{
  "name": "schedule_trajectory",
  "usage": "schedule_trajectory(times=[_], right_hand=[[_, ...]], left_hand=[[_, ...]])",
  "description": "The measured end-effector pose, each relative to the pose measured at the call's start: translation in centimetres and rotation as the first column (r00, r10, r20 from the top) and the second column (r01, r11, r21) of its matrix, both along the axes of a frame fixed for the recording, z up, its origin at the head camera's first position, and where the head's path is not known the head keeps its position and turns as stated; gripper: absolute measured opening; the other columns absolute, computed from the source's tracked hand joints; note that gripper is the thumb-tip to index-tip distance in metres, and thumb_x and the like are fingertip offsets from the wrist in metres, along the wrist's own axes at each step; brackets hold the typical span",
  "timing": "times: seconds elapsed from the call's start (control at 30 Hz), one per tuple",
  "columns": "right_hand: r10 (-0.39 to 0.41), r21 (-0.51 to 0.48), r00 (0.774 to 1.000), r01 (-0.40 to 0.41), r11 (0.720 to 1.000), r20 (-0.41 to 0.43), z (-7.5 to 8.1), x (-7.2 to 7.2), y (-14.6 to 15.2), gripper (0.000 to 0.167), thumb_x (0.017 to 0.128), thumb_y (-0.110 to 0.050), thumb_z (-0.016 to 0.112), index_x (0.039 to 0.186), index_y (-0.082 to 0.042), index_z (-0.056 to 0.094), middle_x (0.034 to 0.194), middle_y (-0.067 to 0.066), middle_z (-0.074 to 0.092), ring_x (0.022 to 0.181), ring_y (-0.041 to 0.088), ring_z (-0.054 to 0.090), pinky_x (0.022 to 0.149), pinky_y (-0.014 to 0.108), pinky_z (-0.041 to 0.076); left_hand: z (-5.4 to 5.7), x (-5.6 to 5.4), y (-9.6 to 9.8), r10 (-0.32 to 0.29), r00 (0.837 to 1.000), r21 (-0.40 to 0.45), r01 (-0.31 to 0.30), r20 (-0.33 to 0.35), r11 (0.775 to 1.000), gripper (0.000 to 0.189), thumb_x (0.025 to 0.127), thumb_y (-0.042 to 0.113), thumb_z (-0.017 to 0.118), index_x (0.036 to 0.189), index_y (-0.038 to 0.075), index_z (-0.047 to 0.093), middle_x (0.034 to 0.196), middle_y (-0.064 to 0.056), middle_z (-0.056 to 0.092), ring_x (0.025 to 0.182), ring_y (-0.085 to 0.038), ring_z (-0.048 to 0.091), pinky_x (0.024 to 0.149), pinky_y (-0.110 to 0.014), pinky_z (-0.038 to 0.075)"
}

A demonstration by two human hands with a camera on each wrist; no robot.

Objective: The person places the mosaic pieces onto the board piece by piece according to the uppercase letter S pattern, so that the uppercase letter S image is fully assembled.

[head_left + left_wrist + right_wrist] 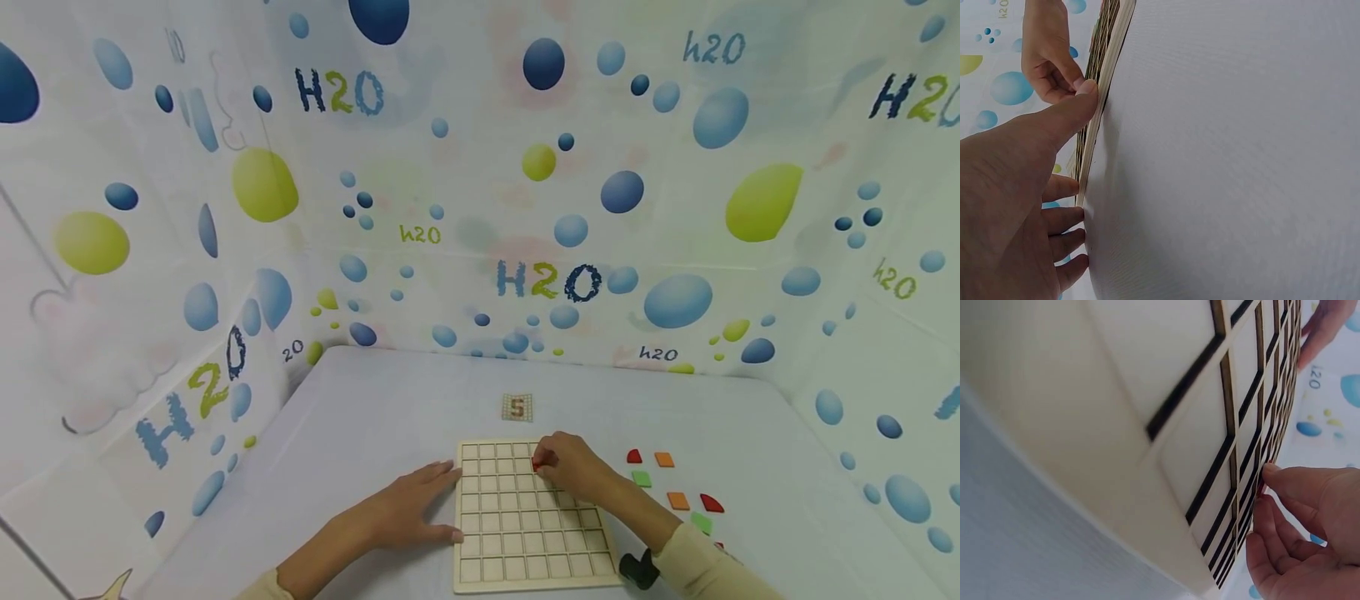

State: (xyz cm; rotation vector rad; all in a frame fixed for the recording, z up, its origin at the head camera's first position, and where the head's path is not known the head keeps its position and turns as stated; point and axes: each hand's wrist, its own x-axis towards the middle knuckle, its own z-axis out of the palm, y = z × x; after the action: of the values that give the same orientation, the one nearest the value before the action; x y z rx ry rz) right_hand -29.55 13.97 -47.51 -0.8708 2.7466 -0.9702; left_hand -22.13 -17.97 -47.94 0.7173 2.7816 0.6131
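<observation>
A pale wooden grid board [501, 523] lies on the white table, divided into small square cells. My right hand [573, 468] is over its upper right part, thumb and fingertips pinching a small red piece [536, 465] right at a cell. In the right wrist view only a sliver of that red piece [1262, 489] shows between the fingers. Along the board's left side rests my left hand [411, 507], fingers spread and fairly straight. The left wrist view has this left hand [1016, 187] with its thumb and fingertips at the board's edge [1105, 81].
Right of the board lie loose flat pieces: red quarter-rounds [634, 457], orange squares [664, 459] and green squares [641, 478]. A small card [517, 407] with an S-like figure lies beyond the board. A black object [637, 570] is by the right sleeve. Patterned sheets [480, 183] surround the table.
</observation>
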Motion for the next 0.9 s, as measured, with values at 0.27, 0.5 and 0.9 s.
schedule_trajectory(times=[0.27,0.5,0.9], right_hand=[[0.028,0.006,1.0,-0.028,1.0,-0.009,0.2,0.0,1.0,0.008,0.097,-0.003,0.074,0.104,-0.006,0.071,0.102,0.005,0.064,0.094,0.018,0.062,0.08,0.032,0.056],[-0.052,-0.048,0.998,0.053,0.997,0.028,0.9,-0.6,4.6,0.013,0.101,-0.012,0.071,0.113,-0.007,0.071,0.11,0.005,0.067,0.101,0.019,0.064,0.088,0.038,0.058],[-0.269,-0.15,0.942,0.301,0.942,0.199,1.8,-1.2,14.5,0.042,0.104,-0.027,0.069,0.137,-0.001,0.063,0.131,0.016,0.069,0.114,0.027,0.065,0.095,0.041,0.062]], left_hand=[[-0.1,-0.2,0.2,-0.001,1.0,-0.003,0.001,-0.003,1.0,0.099,0.089,0.073,0.069,0.163,0.013,0.041,0.17,-0.014,0.036,0.155,-0.039,0.036,0.122,-0.062,0.036],[-0.1,-0.2,0.3,-0.007,1.0,-0.013,0.007,-0.019,1.0,0.098,0.089,0.072,0.07,0.162,0.012,0.042,0.169,-0.015,0.038,0.155,-0.039,0.037,0.122,-0.061,0.037],[0.5,0.1,0.3,-0.014,1.0,0.001,0.014,-0.004,1.0,0.099,0.089,0.068,0.073,0.161,0.009,0.042,0.168,-0.018,0.038,0.154,-0.04,0.038,0.121,-0.063,0.037]])
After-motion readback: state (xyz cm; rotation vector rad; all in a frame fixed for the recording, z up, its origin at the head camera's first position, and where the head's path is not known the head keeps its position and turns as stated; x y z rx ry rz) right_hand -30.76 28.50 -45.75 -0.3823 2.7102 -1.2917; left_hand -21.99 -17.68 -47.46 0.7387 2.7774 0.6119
